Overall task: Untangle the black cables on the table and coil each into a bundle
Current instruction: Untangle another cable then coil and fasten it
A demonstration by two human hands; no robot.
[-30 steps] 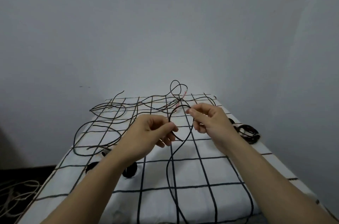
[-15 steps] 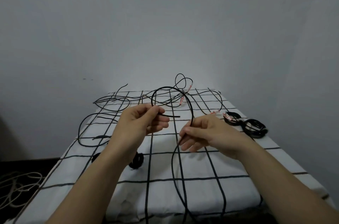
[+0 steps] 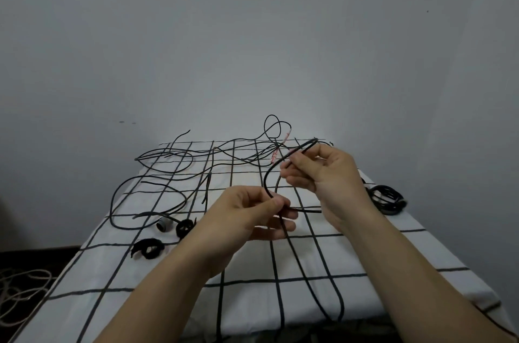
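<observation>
1. The left hand (image 3: pixel 252 213) pinches a black cable (image 3: pixel 265 179) between thumb and fingertips, with the other fingers curled under.
2. The right hand (image 3: pixel 323 171), raised beyond and to the right of the left, grips the same cable between thumb and curled fingers.
3. Between the two hands the cable bows in an arc. Past the right hand's fingers a short length sticks up and away.
4. From the left hand's pinch, one strand runs right, behind the right wrist. Another drops toward the person between the forearms, loops at the near edge of the table (image 3: pixel 168 286) and comes back up.
5. Beyond both hands, and out to the left, loose black cables (image 3: pixel 111 205) lie crossed over the checked cloth.
6. A coiled bundle (image 3: pixel 389 200) lies just right of the right wrist.
7. Two black straps (image 3: pixel 148 249) lie left of the left forearm.
</observation>
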